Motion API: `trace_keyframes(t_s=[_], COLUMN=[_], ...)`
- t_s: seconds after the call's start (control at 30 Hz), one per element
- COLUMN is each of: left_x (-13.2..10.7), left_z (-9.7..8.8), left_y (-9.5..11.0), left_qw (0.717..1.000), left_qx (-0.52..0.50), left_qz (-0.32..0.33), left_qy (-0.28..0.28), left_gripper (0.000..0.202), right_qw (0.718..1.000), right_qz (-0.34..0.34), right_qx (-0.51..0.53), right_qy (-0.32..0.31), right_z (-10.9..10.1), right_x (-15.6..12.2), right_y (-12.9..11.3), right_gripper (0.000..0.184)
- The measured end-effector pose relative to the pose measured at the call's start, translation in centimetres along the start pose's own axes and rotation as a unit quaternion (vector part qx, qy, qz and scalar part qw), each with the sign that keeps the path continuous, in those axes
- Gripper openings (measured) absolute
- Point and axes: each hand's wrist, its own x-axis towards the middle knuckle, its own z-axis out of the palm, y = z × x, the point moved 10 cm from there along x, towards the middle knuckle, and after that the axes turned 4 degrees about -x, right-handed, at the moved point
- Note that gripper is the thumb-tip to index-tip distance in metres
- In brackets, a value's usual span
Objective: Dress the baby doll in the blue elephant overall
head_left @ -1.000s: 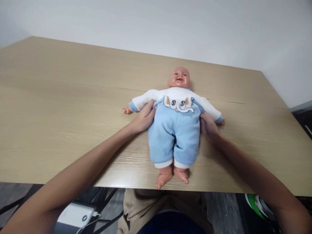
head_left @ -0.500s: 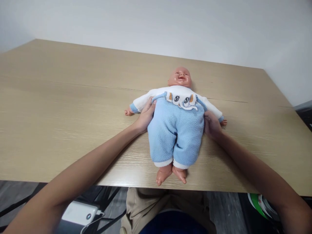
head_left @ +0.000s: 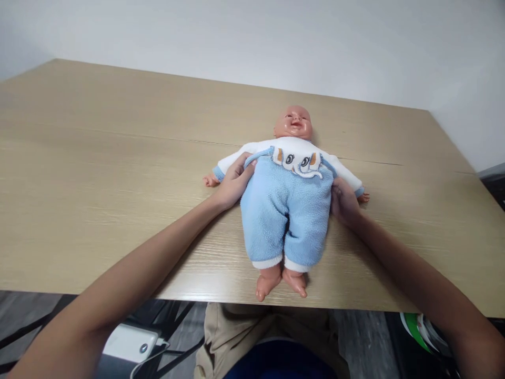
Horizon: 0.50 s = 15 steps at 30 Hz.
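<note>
Wooden table, doll between left hand and right hand.

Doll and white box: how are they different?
The doll lies on its back on the table, but the white box is lower, past the table's near edge.

The doll is baby-shaped and dressed in blue and white; the white box is a flat block with a cable at one end.

The left hand and right hand hold the doll's sides; neither holds the white box.

Both have some white.
</note>
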Motion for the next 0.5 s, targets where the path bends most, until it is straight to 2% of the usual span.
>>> trace_keyframes(t_s=[0.13, 0.3, 0.4, 0.5], left_x=[0.3, 0.4, 0.3, 0.2], left_z=[-0.5, -1.8, -2.0, -1.7], left_y=[0.0, -0.5, -0.6, -0.1], left_qw=[1.000, 0.999, 0.998, 0.998], left_qx=[-0.003, 0.008, -0.014, -0.027], left_qz=[-0.003, 0.000, 0.001, 0.014], left_qy=[0.007, 0.049, 0.056, 0.046], left_gripper=[0.059, 0.046, 0.049, 0.060], right_qw=[0.999, 0.997, 0.996, 0.992], right_qz=[-0.042, -0.070, -0.079, -0.095], right_qx=[0.023, 0.007, -0.012, -0.043], right_qy=[-0.013, -0.030, -0.038, -0.064], right_z=[1.1, 1.3, 0.9, 0.6], right_x=[-0.5, -0.8, -0.8, -1.0], right_y=[-1.2, -1.6, -2.0, -3.3], right_gripper=[0.026, 0.022, 0.019, 0.012])
